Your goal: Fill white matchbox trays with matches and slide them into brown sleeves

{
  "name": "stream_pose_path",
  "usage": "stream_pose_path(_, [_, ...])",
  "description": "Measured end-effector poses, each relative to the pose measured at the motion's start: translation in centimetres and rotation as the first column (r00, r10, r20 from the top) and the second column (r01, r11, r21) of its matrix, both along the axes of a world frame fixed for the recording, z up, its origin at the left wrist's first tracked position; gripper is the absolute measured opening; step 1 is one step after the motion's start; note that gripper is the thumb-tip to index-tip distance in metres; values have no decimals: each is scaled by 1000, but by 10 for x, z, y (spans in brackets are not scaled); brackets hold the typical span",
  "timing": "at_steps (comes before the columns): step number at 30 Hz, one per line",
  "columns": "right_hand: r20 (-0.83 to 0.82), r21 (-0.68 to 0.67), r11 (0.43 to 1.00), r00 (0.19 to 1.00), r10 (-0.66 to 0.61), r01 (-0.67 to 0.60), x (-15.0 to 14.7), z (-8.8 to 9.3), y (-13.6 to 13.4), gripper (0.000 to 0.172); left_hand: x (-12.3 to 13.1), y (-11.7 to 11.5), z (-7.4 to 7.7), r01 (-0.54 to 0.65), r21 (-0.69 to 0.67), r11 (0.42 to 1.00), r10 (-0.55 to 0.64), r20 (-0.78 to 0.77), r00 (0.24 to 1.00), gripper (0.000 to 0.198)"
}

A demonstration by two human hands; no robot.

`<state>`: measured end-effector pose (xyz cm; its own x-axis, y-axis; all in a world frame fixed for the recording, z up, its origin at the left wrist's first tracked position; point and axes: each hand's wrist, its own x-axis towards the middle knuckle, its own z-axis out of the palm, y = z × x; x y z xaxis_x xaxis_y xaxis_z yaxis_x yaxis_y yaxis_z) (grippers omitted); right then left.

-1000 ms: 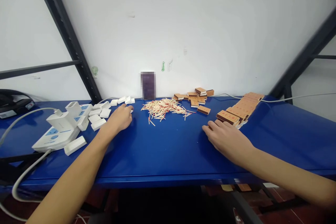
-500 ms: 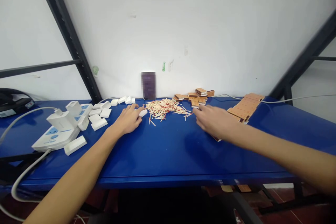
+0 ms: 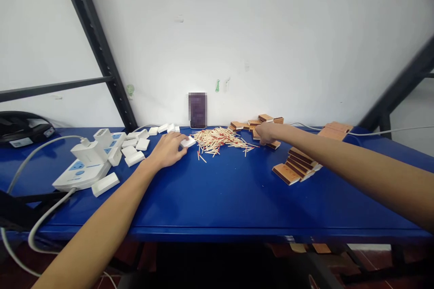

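My left hand [image 3: 167, 149] rests on the blue table [image 3: 217, 198], its fingertips closed on a small white matchbox tray [image 3: 187, 142] at the left edge of a heap of loose matches [image 3: 220, 138]. My right hand [image 3: 265, 132] is stretched far across to a loose pile of brown matchbox sleeves [image 3: 255, 123] by the wall. Its fingers curl over one of them. Another brown sleeve [image 3: 273, 145] lies under its wrist. A slanted row of brown matchboxes [image 3: 295, 165] lies below my right forearm.
Several white trays [image 3: 134, 146] lie left of my left hand, beside a white power strip [image 3: 83, 169] with chargers and cables. A dark upright object [image 3: 197, 109] leans on the wall. More brown boxes [image 3: 334, 129] sit far right. Black frame bars cross both sides.
My right hand left the row of matchboxes and reached forward and left to the loose brown pile. My left hand slid right with the white tray toward the matches.
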<state>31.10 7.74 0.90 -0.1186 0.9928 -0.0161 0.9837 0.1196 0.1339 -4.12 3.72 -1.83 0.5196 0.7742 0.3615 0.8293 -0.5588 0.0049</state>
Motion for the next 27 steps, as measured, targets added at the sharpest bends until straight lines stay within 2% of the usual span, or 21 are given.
stream_pose_path(3, [141,-156,983,987,-71,93,1,6,2,8,15,-14,3,196,32,980,-198,180,963,32])
stream_pose_path(5, [176,-172,981,982,-64,94,1,10,-2,5,27,-23,1,261,19,965,-255,303,918,32])
stream_pose_path(7, [191,-160,985,981,-35,66,-1,15,-8,8,37,-30,-4,313,-25,949,-285,348,893,32])
stream_pose_path(10, [173,-112,994,985,13,7,-8,24,-22,22,46,-35,-11,408,-127,904,-357,300,885,31])
stream_pose_path(12, [112,-59,996,991,70,-64,-18,30,-37,29,48,-37,-11,423,-160,892,-374,266,889,29])
stream_pose_path(13, [79,-70,993,992,99,-93,-25,32,-46,30,48,-39,-10,420,-167,892,-374,246,894,29])
stream_pose_path(16, [-42,-126,950,958,284,-287,-49,34,-77,29,52,-46,-6,421,-178,889,-402,136,906,34])
stream_pose_path(18, [-95,-141,927,937,336,-347,-63,31,-95,31,57,-52,-4,432,-177,884,-433,34,901,40])
stream_pose_path(20, [-101,-160,916,930,355,-367,-71,28,-106,31,61,-56,-4,438,-174,882,-449,-32,893,39])
stream_pose_path(24, [-215,-200,870,887,409,-450,-70,31,-97,31,60,-57,-2,470,-215,856,-483,-6,876,26])
stream_pose_path(26, [-294,-77,912,883,365,-403,-68,33,-82,30,57,-55,0,495,-242,835,-502,38,864,32])
stream_pose_path(27, [-308,30,933,885,349,-358,-68,31,-74,26,55,-54,1,503,-248,828,-506,57,861,35])
